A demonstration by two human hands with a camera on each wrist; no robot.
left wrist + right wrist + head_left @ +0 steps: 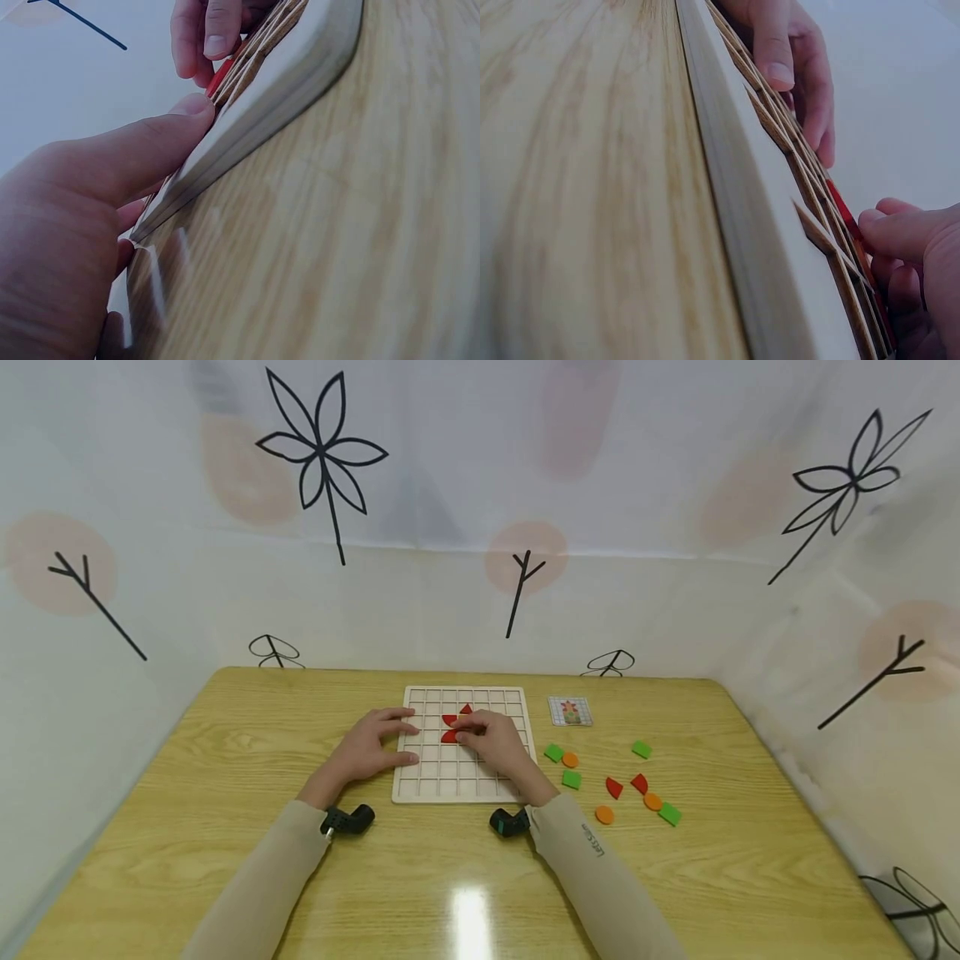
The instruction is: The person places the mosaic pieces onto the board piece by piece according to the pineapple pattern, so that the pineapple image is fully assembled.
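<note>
A pale wooden grid board (427,789) lies on the table, with a red quarter-circle piece (449,737) and two more red pieces, one (448,720) just above it and one (467,709) near the top, in its middle columns. My left hand (366,747) rests along the board's left edge, fingers spread and thumb straight. Over the middle of the board, my right hand (495,742) has its thumb and fingertips brought together at the red pieces, pinching one of them. In the right wrist view the thumb meets a red piece (844,210); the fingers partly hide it.
Right of the board lies a small picture card (570,711). Below it are scattered green pieces (572,779), orange discs (604,815) and two red quarter-circles (614,787). A patterned cloth (420,602) hangs behind the wooden table (405,877).
</note>
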